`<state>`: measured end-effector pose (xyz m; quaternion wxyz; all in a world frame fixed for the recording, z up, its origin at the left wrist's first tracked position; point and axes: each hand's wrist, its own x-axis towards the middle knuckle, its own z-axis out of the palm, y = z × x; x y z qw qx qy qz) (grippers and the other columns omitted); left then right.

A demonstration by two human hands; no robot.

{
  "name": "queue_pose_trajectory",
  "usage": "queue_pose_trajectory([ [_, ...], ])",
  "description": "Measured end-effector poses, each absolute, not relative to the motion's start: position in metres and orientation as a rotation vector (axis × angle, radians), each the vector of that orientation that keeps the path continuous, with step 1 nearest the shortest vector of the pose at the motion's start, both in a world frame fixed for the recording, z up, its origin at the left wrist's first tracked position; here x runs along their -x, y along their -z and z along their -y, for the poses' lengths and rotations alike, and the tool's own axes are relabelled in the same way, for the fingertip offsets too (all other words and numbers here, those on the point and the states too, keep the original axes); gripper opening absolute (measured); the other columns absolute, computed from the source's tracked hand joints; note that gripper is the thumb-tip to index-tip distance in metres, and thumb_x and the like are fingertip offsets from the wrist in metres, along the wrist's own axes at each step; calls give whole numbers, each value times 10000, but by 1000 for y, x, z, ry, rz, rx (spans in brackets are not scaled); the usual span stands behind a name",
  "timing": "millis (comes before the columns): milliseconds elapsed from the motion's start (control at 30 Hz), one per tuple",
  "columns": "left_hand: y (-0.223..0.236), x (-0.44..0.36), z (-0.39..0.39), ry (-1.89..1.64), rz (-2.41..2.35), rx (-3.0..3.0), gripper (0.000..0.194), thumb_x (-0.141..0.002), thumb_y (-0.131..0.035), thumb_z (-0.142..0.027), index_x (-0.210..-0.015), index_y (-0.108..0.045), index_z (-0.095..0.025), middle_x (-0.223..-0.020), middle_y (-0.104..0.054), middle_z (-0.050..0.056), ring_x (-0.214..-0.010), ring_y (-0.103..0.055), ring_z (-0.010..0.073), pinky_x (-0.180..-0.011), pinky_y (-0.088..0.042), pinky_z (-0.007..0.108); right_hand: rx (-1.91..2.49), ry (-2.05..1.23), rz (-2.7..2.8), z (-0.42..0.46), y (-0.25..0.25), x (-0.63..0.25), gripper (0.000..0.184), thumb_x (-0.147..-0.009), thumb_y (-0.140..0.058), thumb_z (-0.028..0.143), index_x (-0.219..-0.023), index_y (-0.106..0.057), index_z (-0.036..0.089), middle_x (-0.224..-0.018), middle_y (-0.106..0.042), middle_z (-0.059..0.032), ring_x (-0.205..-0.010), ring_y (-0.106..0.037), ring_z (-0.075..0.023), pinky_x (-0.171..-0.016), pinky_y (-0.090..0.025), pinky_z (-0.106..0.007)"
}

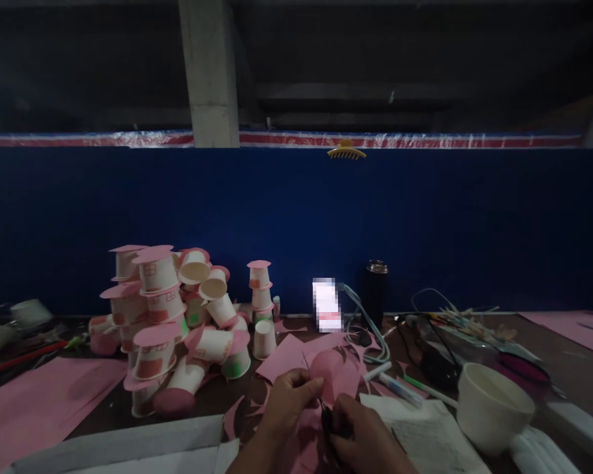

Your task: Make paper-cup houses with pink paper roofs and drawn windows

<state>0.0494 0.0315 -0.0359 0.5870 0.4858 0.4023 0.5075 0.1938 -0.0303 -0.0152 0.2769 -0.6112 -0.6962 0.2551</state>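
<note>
Low in the middle of the head view, my left hand [290,403] pinches a piece of pink paper [330,374] with a rounded edge. My right hand [356,431] is closed around dark-handled scissors [325,416], their blades at the paper close to my left thumb. Part of the scissor handles is hidden by my fingers. Pink paper scraps [233,416] lie beside and beneath my hands. To the left, paper cups [158,273] with pink paper discs and drawn windows are stacked and tumbled together. A single upright cup [264,339] stands nearer my hands.
A lit phone [327,306] leans near the blue partition [296,217], beside a cable [375,329] and a dark bottle [376,296]. Markers [400,390], a written sheet [425,431] and a white bowl [494,408] lie right. Pink sheets [54,401] and a white box [128,447] are left.
</note>
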Motion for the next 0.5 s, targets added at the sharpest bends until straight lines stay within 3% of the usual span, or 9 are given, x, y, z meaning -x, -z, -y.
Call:
queue_pose_trajectory([
  [133, 35, -48, -33, -1203, -943, -1102, 398, -522, -805, -462, -610, -627, -117, -514, -556, -11, -499, -483, 91, -521, -367, 212, 1492, -873, 1876, 33, 11, -197, 124, -656, -496, 119, -734, -510, 215, -704, -660, 28, -650, -593, -126, -554, -356, -189],
  [267, 37, -49, -32, -1193, -944, -1048, 387, -529, -811, -443, -622, -628, -115, -559, -572, -2, -518, -490, 81, -531, -389, 200, 1572, -614, 1902, 29, 19, -201, 141, -723, -502, 156, -824, -570, 227, -745, -694, 10, -694, -617, -148, -580, -342, -206],
  [500, 34, -50, -22, -1154, -948, -943, 346, -595, -778, -428, -680, -615, -135, -571, -572, -8, -511, -512, 88, -454, -395, 177, 1690, -296, 1928, 32, 21, -202, 158, -806, -515, 236, -794, -669, 272, -785, -722, 12, -721, -640, -159, -592, -316, -227],
])
